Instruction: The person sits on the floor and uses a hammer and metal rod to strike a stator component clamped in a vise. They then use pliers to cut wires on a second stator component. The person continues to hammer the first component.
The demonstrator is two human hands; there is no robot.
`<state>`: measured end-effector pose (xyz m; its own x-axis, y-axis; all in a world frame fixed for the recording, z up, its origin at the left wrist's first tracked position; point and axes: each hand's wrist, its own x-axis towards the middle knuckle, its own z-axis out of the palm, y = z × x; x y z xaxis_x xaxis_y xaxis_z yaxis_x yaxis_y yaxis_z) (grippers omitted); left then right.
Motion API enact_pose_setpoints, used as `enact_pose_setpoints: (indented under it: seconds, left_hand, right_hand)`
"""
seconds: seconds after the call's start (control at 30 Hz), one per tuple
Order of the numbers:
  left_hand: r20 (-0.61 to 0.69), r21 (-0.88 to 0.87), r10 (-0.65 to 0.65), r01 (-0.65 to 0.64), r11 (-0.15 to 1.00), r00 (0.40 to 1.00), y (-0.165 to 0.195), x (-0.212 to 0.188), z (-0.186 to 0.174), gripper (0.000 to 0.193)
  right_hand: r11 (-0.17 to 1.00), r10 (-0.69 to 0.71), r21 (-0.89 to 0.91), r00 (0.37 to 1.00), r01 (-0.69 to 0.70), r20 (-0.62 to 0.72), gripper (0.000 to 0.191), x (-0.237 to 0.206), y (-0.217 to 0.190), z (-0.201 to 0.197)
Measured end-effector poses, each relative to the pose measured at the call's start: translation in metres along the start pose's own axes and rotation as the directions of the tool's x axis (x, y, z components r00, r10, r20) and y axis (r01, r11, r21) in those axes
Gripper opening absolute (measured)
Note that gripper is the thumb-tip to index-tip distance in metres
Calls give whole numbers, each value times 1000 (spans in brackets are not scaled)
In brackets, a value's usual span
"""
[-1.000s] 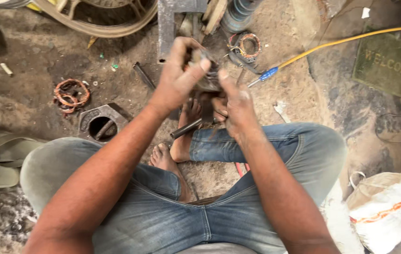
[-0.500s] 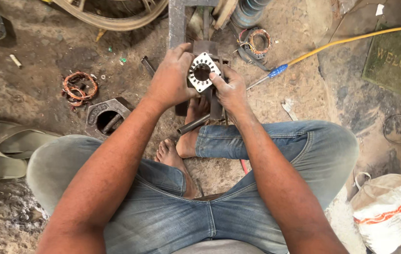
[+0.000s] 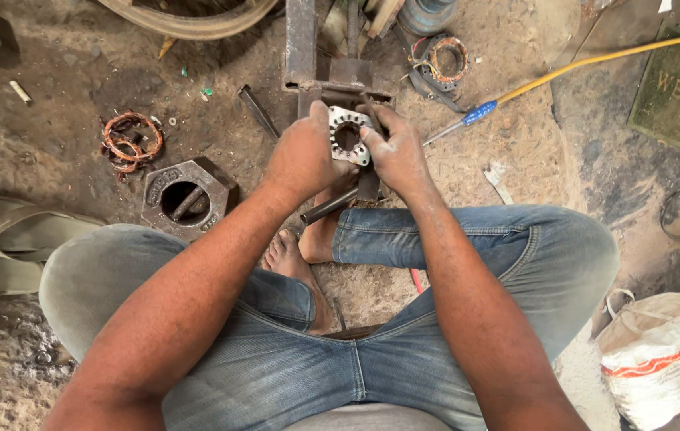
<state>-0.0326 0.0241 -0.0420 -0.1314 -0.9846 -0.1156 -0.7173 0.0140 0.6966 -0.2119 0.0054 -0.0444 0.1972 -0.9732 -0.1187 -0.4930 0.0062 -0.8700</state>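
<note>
I sit cross-legged on a dirt floor. Both hands hold a round metal stator ring (image 3: 345,134) with a toothed inner edge and a dark centre hole. My left hand (image 3: 302,156) grips its left side and my right hand (image 3: 394,152) grips its right side, thumb on the rim. The ring sits against a rusty steel frame (image 3: 302,48) just beyond my bare feet. A dark metal rod (image 3: 330,206) lies under my hands, by my foot.
A hexagonal metal block with a hole (image 3: 181,196) and a tangle of copper wire (image 3: 132,140) lie at left. A blue-handled screwdriver (image 3: 468,120), yellow hose (image 3: 595,60), another wound stator (image 3: 447,56), green doormat (image 3: 679,92), white sack (image 3: 658,351) and sandals (image 3: 5,247) surround me.
The ring was hidden inside my cupped hands a second ago; now its face is turned up and visible, and my hands have shifted slightly around it.
</note>
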Motion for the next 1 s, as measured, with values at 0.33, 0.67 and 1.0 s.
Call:
enact_pose_setpoints:
  seconds: [0.33,0.67,1.0]
  left_hand:
    - [15,181,53,-55,982,998,-11,21,1,63]
    - [-28,26,213,-212,977,977,13,13,-35,64]
    - [-178,-300,270,-313,901,946,17,16,-48,14]
  right_hand:
    - [963,46,-261,995,-69,-92,43,0,0,-1]
    - [913,-26,397,982,99,-186,17,1,-39,-29]
    - [939,-157,269,962,215,-222,24,-7,-52,-44]
